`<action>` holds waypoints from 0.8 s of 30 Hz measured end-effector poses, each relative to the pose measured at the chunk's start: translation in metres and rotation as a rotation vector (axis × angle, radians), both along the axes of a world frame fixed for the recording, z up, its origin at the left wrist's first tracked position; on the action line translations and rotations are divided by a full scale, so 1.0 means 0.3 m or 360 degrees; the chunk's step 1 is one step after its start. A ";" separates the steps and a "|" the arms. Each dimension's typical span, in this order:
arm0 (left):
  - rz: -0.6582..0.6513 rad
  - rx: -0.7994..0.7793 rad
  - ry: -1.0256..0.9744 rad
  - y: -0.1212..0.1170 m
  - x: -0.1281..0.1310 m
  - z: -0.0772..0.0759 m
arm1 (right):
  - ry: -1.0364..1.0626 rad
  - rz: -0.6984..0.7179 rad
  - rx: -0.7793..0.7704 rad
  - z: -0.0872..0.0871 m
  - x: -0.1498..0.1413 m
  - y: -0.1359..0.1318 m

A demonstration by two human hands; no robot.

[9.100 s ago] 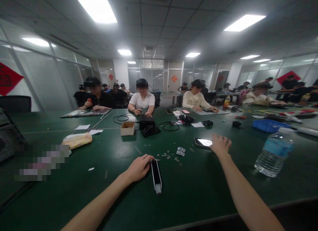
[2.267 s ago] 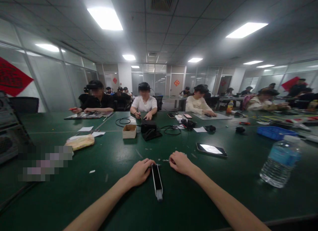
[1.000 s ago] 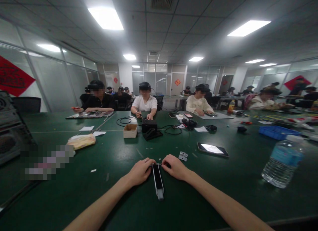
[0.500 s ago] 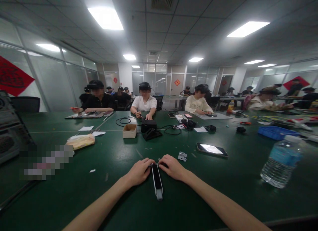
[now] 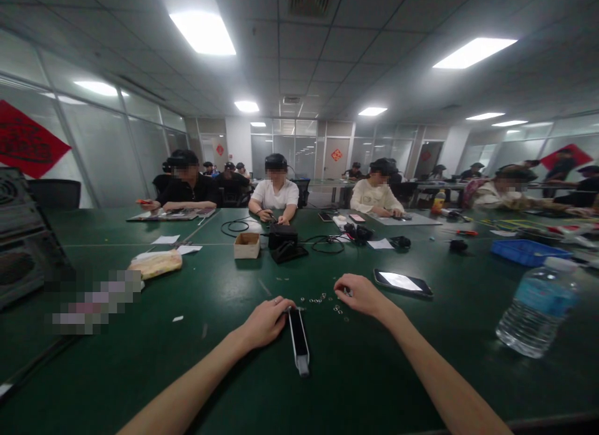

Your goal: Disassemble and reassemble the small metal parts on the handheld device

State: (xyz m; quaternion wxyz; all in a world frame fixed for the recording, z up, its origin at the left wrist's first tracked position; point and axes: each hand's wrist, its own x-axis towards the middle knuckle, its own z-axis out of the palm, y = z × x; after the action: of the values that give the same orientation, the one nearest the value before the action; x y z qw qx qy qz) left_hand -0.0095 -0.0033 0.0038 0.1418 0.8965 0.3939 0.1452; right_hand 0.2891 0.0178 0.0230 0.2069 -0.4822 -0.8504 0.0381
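Right hand (image 5: 360, 296) moved off bar, now curled just right of small metal washers (image 5: 322, 296); left hand (image 5: 265, 323) nearer black bar (image 5: 298, 341), long axis toward body; pinch unclear.

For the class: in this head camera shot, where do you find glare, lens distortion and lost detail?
In the head view, the ceiling light panel burns out white, the phone screen glares, the wide lens bows the ceiling grid and stretches the left forearm, and a pixelated patch hides the lower left.
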 end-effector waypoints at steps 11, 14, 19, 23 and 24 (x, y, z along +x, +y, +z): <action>0.0017 -0.0022 -0.0002 -0.002 0.000 0.002 | -0.0047 -0.0107 -0.0677 -0.044 0.019 0.000; 0.0011 -0.0012 -0.0007 -0.003 0.000 0.002 | -0.0052 -0.0127 -0.0678 -0.045 0.001 -0.002; 0.0018 -0.0006 0.0017 -0.006 0.006 0.007 | -0.0099 -0.0220 -0.0679 -0.032 -0.033 -0.017; 0.0024 0.0008 0.0028 -0.009 0.008 0.014 | -0.0104 -0.0231 -0.0700 -0.037 -0.047 -0.022; 0.0025 0.0008 0.0028 -0.009 0.007 0.014 | -0.0098 -0.0228 -0.0694 -0.040 -0.047 -0.023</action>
State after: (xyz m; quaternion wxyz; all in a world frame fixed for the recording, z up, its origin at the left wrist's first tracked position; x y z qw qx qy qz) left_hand -0.0074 -0.0060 0.0081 0.1349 0.8950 0.4018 0.1394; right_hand 0.2750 0.0111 0.0110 0.0738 -0.5757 -0.7915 0.1916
